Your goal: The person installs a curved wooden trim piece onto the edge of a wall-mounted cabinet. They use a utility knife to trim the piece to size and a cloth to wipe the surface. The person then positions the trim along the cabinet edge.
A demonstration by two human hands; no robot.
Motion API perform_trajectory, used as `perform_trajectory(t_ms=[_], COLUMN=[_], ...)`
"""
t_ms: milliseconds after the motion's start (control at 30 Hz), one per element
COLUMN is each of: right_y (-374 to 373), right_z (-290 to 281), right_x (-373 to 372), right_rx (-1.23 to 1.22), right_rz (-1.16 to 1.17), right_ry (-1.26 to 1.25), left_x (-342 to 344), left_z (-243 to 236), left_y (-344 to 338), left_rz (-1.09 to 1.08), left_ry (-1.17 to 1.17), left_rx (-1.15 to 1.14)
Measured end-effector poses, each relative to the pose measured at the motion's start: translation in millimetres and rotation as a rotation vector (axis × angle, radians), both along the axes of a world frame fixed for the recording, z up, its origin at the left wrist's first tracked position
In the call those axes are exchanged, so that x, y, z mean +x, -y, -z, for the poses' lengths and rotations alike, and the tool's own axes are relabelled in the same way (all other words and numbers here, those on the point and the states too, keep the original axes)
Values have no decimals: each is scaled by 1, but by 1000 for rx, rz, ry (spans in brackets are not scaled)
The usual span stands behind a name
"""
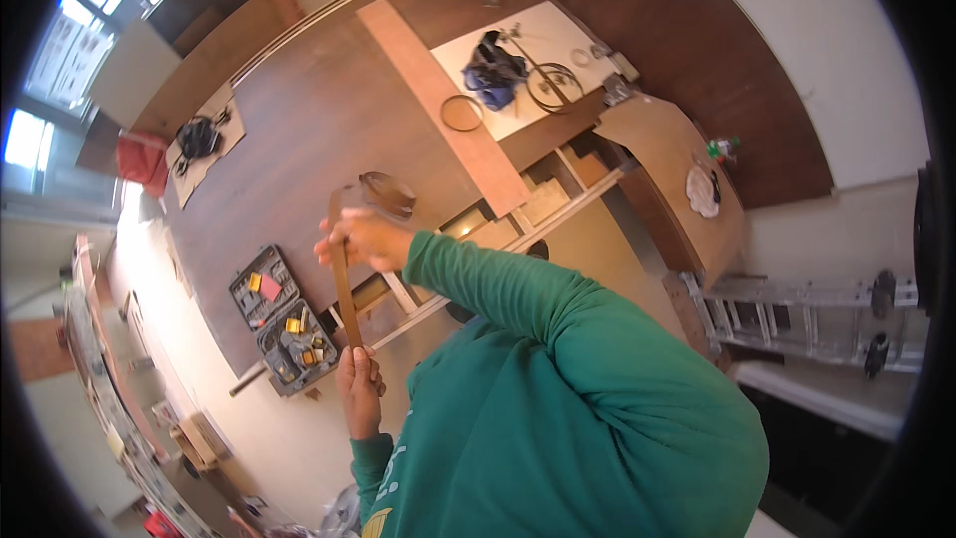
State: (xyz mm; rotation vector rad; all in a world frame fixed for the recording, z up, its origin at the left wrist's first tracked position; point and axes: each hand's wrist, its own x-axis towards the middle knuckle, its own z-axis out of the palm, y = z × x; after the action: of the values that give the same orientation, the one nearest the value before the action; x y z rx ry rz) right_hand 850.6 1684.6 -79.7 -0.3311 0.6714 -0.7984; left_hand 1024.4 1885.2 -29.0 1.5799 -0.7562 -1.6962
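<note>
A thin brown strip (345, 284), like wood edge banding, runs upright between my two hands. My left hand (360, 385) is closed on its lower end, close to my body. Farther up, my right hand (366, 239) has its fingers around the strip, slightly smeared by motion. Beyond my right hand, a loose brown loop of similar strip (388, 195) lies on the large brown wooden panel (309, 130). The strip's upper end curves toward that loop; whether they join, I cannot tell.
An open tool case (282, 324) rests at the panel's left edge. A pale reddish board (443, 105) crosses it. Farther right, a white board (543, 25) bears a dark cloth bundle (495, 70) and coiled strips. A metal ladder (807, 314) is at right.
</note>
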Motion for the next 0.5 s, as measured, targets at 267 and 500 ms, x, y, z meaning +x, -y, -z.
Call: perform_trajectory(t_ms=[267, 500], right_y=[-66, -185], right_z=[50, 169], right_x=[-45, -342], right_rx=[-97, 94], right_rz=[-96, 453], right_ry=[-181, -487], left_x=[-48, -59], left_z=[14, 49], left_y=[44, 72], left_rz=[313, -15], left_ry=[202, 350], left_rx=[-95, 32])
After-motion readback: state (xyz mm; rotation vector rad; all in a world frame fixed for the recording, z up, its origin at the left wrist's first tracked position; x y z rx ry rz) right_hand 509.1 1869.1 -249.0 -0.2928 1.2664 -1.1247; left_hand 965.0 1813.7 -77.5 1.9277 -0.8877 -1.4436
